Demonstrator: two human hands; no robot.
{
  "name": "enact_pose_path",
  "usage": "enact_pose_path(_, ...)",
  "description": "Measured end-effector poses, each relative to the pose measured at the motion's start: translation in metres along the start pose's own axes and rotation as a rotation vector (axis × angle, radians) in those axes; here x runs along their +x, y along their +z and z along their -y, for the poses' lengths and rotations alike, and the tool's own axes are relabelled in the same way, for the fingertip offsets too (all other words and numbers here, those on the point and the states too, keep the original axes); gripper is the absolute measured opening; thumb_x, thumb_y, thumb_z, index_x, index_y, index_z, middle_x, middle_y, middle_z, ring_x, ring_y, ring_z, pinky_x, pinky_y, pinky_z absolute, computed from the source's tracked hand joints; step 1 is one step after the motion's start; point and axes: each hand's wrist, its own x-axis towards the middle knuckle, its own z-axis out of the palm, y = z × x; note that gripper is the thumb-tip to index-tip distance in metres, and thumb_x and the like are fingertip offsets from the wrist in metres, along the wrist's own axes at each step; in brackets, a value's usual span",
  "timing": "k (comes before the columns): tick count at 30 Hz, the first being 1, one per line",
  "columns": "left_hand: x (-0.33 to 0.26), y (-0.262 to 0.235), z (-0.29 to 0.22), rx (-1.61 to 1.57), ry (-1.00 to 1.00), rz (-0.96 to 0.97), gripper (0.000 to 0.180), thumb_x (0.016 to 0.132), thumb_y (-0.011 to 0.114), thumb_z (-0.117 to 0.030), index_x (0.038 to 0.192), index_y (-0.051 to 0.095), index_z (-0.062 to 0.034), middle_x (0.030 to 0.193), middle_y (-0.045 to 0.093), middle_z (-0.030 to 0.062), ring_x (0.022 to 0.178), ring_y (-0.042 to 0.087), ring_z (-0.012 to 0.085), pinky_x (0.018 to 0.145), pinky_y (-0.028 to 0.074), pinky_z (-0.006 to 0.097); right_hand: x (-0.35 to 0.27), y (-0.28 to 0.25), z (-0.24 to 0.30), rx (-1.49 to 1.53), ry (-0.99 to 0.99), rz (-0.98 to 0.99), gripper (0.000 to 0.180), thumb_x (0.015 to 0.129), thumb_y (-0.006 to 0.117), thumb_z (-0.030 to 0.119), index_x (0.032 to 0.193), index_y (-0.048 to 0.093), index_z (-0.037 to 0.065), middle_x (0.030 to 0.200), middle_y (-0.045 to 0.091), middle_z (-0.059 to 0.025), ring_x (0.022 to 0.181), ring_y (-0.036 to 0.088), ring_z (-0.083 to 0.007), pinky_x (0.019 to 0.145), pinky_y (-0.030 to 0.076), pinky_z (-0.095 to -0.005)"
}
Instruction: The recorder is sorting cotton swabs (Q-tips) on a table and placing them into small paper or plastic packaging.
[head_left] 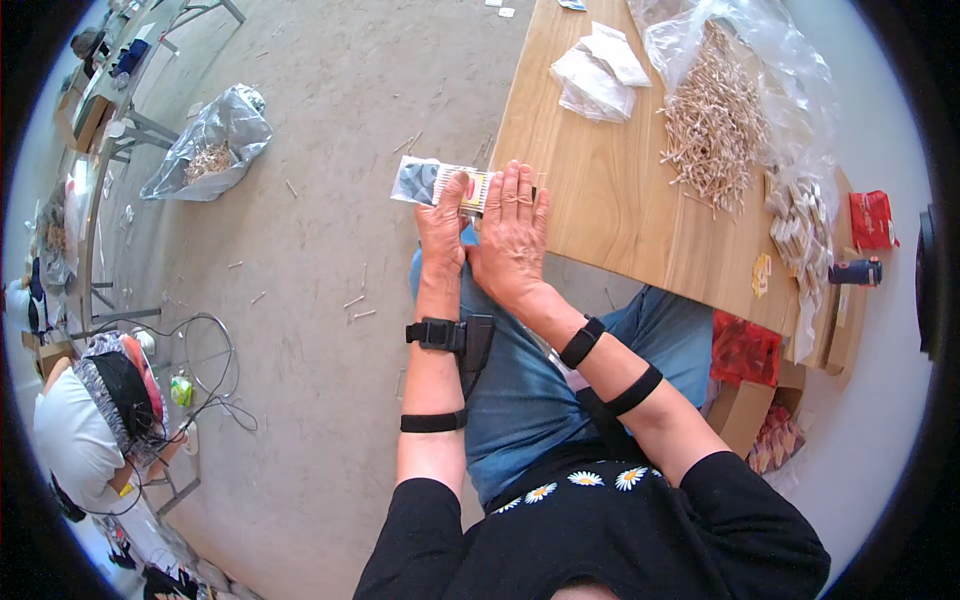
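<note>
Beside the table's near left corner, my left hand grips a small clear packet of cotton swabs, its thumb lying across the top. White sticks show in rows through the film, along with a grey-blue patch at the left end and a red and yellow label. Flat over the packet's right end lies my right hand, its fingers stretched out and close together. That end is mostly hidden beneath them. To the right, a large heap of loose cotton swabs spills from a clear plastic bag on the wooden table.
Flat clear packets lie at the table's far left. Stacked filled packets, a yellow label, a red pouch and a dark cylinder sit rightward. A swab bag stands on the floor; a person is at left.
</note>
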Motion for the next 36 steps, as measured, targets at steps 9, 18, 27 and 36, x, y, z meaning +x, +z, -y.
enact_pose_path(9,0.002,0.007,0.005,-0.022,0.011,-0.019,0.017,0.091,0.075,-0.018,0.102,0.065,-0.0104,0.095,0.068,-0.0014,0.082,0.066,0.0085,0.065,0.055,0.025,0.000,-0.012,-0.001,0.049,0.009,0.024,0.089,0.080,0.071,0.023,0.149,0.027,-0.010,0.160,0.020,-0.0283,0.152,0.013,-0.0404,0.121,0.008,-0.0568)
enact_pose_path(18,-0.034,-0.040,-0.028,-0.009,0.175,-0.152,0.021,0.095,0.070,-0.024,0.099,0.059,-0.0065,0.073,0.054,-0.0009,0.063,0.048,0.0062,0.056,0.040,0.021,-0.033,-0.058,-0.120,0.043,0.002,-0.079,0.074,0.083,0.072,0.034,0.145,0.045,0.004,0.152,0.038,-0.0231,0.146,0.029,-0.0392,0.119,0.019,-0.0556)
enact_pose_path(27,-0.104,0.017,-0.038,0.496,0.252,-0.082,0.016,0.094,0.068,-0.015,0.105,0.062,-0.0036,0.079,0.057,-0.0021,0.069,0.050,0.0057,0.061,0.042,0.021,-0.035,-0.075,-0.260,-0.305,0.258,-0.147,0.065,0.088,0.067,0.039,0.141,0.050,0.005,0.145,0.046,-0.0199,0.137,0.037,-0.0386,0.115,0.028,-0.0513)
enact_pose_path(36,-0.132,0.080,0.020,1.339,0.607,0.412,0.043,0.086,0.073,-0.014,0.123,0.060,0.0021,0.115,0.064,0.0148,0.108,0.060,0.0279,0.095,0.047,0.039,-0.052,-0.079,-0.192,0.214,0.065,-0.175,0.059,0.085,0.070,0.027,0.133,0.055,-0.004,0.139,0.051,-0.0235,0.129,0.044,-0.0370,0.111,0.036,-0.0478)
